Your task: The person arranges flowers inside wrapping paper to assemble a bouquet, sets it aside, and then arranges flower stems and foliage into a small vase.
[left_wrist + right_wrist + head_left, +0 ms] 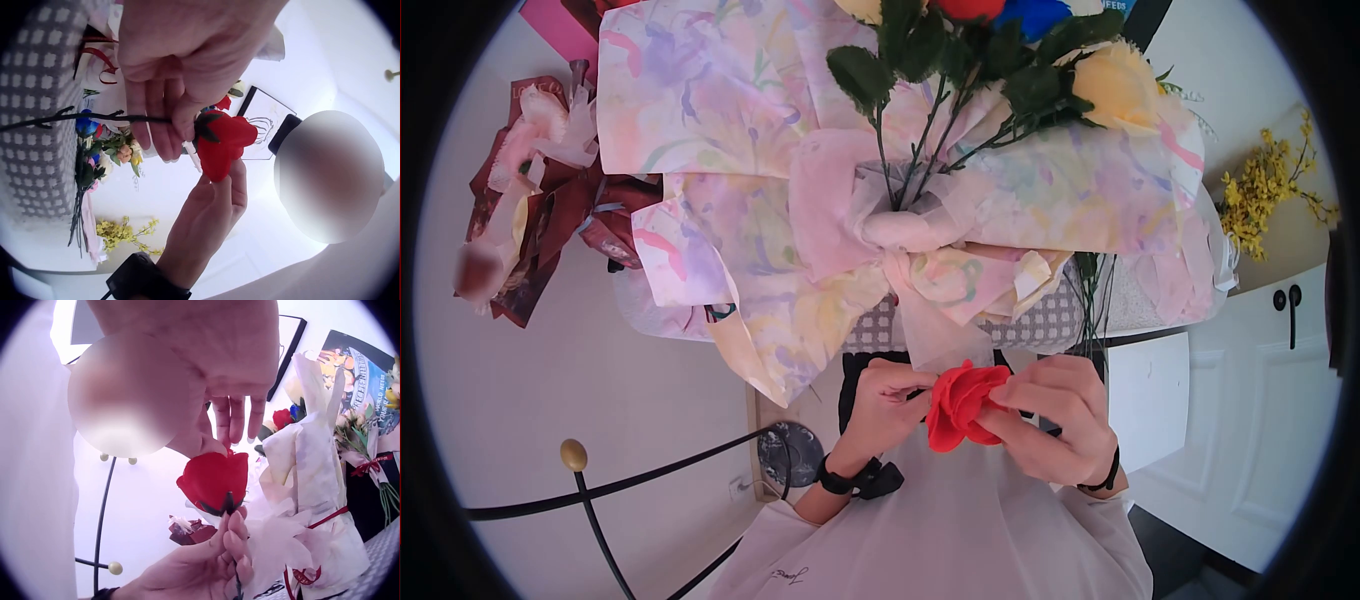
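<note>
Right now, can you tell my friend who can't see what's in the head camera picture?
A person's left hand holds a red rose just under its bloom while the right hand touches its petals. Beyond the hands, pastel wrapping paper spreads out, with cream, red and blue flowers rising from its middle. Yellow blossoms show near the right edge.

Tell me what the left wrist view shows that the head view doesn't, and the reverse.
Only the left wrist view: the dark stem of the red rose, the green sepals under its bloom, and a framed line drawing.

Only the head view: a bouquet in dark red wrapping and a white door with a black handle.

Both: the red rose, the left hand holding it, the right hand touching its petals, yellow blossoms, and grey-and-white patterned cloth.
</note>
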Demonstrator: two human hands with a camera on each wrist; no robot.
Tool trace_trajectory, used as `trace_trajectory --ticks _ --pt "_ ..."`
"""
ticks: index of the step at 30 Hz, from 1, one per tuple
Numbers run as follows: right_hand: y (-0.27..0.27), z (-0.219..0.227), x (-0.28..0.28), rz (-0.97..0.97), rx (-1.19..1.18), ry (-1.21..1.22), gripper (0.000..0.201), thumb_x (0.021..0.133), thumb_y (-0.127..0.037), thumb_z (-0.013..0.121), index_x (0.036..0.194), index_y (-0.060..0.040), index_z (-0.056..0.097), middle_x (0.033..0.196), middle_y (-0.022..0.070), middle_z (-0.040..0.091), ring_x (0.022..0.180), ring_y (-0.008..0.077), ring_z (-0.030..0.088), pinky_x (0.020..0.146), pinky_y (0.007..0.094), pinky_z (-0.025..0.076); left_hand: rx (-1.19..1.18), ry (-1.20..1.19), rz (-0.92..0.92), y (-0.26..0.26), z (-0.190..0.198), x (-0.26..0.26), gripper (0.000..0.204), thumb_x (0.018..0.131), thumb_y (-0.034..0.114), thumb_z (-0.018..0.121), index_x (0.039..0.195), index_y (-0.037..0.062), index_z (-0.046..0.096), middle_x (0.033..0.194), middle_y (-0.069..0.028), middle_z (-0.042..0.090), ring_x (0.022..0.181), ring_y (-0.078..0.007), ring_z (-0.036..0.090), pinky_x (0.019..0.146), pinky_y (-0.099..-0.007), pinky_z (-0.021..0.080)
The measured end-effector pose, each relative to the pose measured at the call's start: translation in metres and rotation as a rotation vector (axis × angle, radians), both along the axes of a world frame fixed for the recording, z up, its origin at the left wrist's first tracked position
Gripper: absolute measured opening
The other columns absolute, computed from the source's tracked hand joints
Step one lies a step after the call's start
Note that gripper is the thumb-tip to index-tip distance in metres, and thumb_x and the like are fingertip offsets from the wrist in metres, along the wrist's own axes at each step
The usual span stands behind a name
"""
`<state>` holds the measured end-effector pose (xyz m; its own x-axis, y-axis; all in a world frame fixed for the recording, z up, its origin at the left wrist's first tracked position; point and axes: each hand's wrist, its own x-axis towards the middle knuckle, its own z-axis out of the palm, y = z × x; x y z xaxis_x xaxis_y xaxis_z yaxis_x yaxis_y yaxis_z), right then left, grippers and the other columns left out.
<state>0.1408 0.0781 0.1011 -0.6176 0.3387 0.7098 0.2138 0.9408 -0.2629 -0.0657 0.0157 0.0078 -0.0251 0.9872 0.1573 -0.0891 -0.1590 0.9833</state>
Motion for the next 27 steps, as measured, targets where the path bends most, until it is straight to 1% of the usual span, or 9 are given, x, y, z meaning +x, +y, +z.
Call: trace_trajectory --ticks 2,5,9,12,15,17,18,20,27 --pt "0.001 -0.004 0.003 0.03 0.115 -0.025 0.025 0.066 -0.01 0.082 0.089 -0.005 0.075 0.111 0.0062 0.07 0.098 0.0214 0.063 0.078 0.0331 0.053 0.007 -0.008 0.011 0.002 0.0 0.001 0.017 0.084 -0.01 0.067 0.099 -0.0068 0.074 0.072 -0.0097 0.072 0.064 -0.0064 0.062 0.061 -0.0219 0.049" --pt "0.004 0.005 0.004 0.062 0.133 -0.115 0.022 0.067 -0.009 0.081 0.088 -0.0065 0.075 0.112 0.0038 0.071 0.101 0.0195 0.062 0.079 0.032 0.052 0.0 -0.019 0.03 0.003 0.003 0.002 0.016 0.084 -0.011 0.066 0.098 -0.0075 0.074 0.071 -0.0097 0.071 0.063 -0.0062 0.061 0.06 -0.0219 0.048" --pt "0.004 0.006 0.005 0.062 0.153 -0.136 0.018 0.067 -0.009 0.081 0.083 -0.0078 0.073 0.113 0.0029 0.071 0.103 0.0186 0.062 0.076 0.0302 0.051 -0.025 0.007 0.022 0.003 0.0 0.0 0.015 0.083 -0.01 0.066 0.096 -0.0078 0.074 0.07 -0.0099 0.071 0.061 -0.006 0.059 0.057 -0.022 0.046" --pt "0.004 0.01 0.006 0.076 0.111 -0.174 0.02 0.067 -0.009 0.081 0.084 -0.0083 0.071 0.111 0.0024 0.071 0.101 0.0182 0.062 0.074 0.031 0.048 -0.002 0.024 0.013 0.003 -0.01 0.0 0.015 0.083 -0.009 0.067 0.096 -0.0069 0.074 0.068 -0.0101 0.07 0.059 -0.0061 0.059 0.056 -0.022 0.045" --pt "0.002 0.009 0.007 0.033 0.021 -0.184 0.027 0.066 -0.01 0.08 0.092 -0.0085 0.071 0.109 0.0018 0.071 0.097 0.0203 0.063 0.073 0.033 0.046 -0.012 0.003 0.024 0.004 -0.003 0.001 0.016 0.081 -0.008 0.067 0.095 -0.0059 0.075 0.067 -0.0104 0.07 0.059 -0.0065 0.06 0.057 -0.0218 0.045" --pt "0.003 0.007 0.006 0.042 -0.163 -0.105 0.037 0.065 -0.009 0.079 0.101 -0.007 0.071 0.104 0.0026 0.07 0.091 0.0229 0.062 0.074 0.035 0.046 -0.013 -0.007 0.034 0.005 -0.002 0.003 0.016 0.081 -0.008 0.067 0.095 -0.0057 0.075 0.068 -0.0111 0.07 0.059 -0.0071 0.061 0.057 -0.022 0.046" --pt "0.004 0.01 0.005 0.042 -0.163 -0.106 0.037 0.065 -0.009 0.079 0.101 -0.007 0.071 0.104 0.0026 0.07 0.091 0.0229 0.062 0.074 0.035 0.046 -0.013 -0.016 0.046 0.005 -0.002 0.004 0.017 0.08 -0.008 0.067 0.095 -0.0056 0.075 0.068 -0.0118 0.07 0.059 -0.0077 0.061 0.057 -0.0222 0.046" --pt "0.006 0.016 0.003 0.048 -0.298 -0.14 0.043 0.063 -0.006 0.077 0.106 -0.0048 0.071 0.1 0.004 0.069 0.086 0.0249 0.06 0.073 0.0356 0.045 -0.011 0.033 0.042 0.004 0.001 0.001 0.017 0.08 -0.008 0.067 0.095 -0.0055 0.075 0.069 -0.0121 0.071 0.059 -0.0087 0.062 0.058 -0.0226 0.047" --pt "0.009 0.011 0.001 0.049 -0.305 -0.138 0.049 0.059 -0.004 0.077 0.108 -0.0032 0.072 0.095 0.0036 0.067 0.079 0.0236 0.055 0.07 0.0348 0.042 0.012 0.136 0.041 0.005 0.002 -0.001 0.019 0.079 -0.007 0.066 0.095 -0.0044 0.075 0.07 -0.0125 0.071 0.059 -0.0117 0.064 0.057 -0.0248 0.046"
